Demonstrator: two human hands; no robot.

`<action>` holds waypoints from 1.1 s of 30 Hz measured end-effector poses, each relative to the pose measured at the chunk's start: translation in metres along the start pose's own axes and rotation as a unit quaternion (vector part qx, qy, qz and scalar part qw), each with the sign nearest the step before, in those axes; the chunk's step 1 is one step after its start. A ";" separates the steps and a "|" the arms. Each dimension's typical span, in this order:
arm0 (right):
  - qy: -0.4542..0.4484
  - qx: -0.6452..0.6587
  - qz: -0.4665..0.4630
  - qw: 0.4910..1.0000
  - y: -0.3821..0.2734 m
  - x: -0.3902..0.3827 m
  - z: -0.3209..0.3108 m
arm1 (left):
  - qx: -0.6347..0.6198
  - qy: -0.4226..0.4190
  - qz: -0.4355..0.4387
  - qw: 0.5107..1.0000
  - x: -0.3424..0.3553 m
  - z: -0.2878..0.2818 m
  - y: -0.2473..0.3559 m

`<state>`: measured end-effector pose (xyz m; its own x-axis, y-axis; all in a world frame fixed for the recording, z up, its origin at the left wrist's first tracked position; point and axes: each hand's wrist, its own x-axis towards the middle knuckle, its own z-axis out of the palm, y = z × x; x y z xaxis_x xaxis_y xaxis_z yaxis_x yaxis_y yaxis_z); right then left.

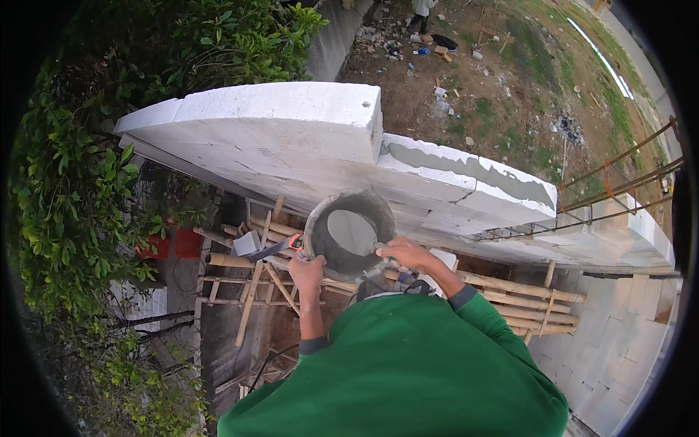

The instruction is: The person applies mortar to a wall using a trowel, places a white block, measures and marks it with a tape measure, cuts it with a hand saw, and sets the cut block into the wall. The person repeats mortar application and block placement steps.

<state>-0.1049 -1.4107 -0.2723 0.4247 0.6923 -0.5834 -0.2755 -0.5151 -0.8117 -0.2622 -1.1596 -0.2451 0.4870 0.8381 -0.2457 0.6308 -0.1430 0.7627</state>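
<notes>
A round dark bucket [318,251] with wet grey mortar [352,231] inside is in front of my body, close to the block wall. My left hand [307,271] grips its near left rim, thumb over the edge. On the near right side, my right hand [405,253] is closed around the handle of a mortar-smeared trowel at the rim; its blade is hard to make out. Beside my left hand is a handsaw [289,243] with an orange and black handle. Beyond the bucket, a mortar bed [473,171] covers part of the lower course of white blocks [429,182].
A higher white block course [269,109] stands at the left. Bamboo scaffold poles [520,309] run below me. Steel rebar [611,186] sticks out at the right, and leafy branches [65,211] crowd the left. A person [421,14] stands on the rubble-strewn ground far off.
</notes>
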 end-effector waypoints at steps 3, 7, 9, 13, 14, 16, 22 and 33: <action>0.080 0.081 -0.079 0.990 0.014 -0.016 0.003 | -0.067 -0.008 -0.016 0.998 0.013 0.003 -0.030; 0.115 0.311 -0.059 0.942 -0.008 -0.055 0.008 | -0.079 0.024 -0.063 0.995 0.018 -0.002 -0.052; 0.183 0.319 -0.110 0.924 -0.008 -0.050 0.012 | -0.066 0.032 -0.043 0.996 0.016 -0.006 -0.045; 0.288 0.326 -0.154 0.887 -0.058 -0.006 0.022 | -0.040 0.058 -0.029 0.997 0.019 -0.015 -0.064; 0.303 0.314 -0.168 0.884 -0.071 0.010 0.025 | -0.013 0.067 -0.028 0.997 0.022 -0.020 -0.074; 0.315 0.357 -0.198 0.857 -0.090 0.048 0.031 | 0.000 0.044 -0.027 0.999 0.023 -0.028 -0.079; 0.568 -0.058 -0.307 0.761 -0.134 0.131 0.069 | -0.003 0.072 -0.049 0.996 0.012 -0.050 -0.083; 0.495 0.167 -0.322 0.790 -0.189 0.118 0.122 | -0.044 0.032 -0.042 0.998 0.017 -0.050 -0.083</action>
<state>-0.1075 -1.1701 -0.1917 0.9900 -0.0636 0.1261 0.1299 0.0590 -0.9898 -0.3361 -1.1073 -0.2824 0.3932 0.8779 -0.2734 0.6104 -0.0268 0.7917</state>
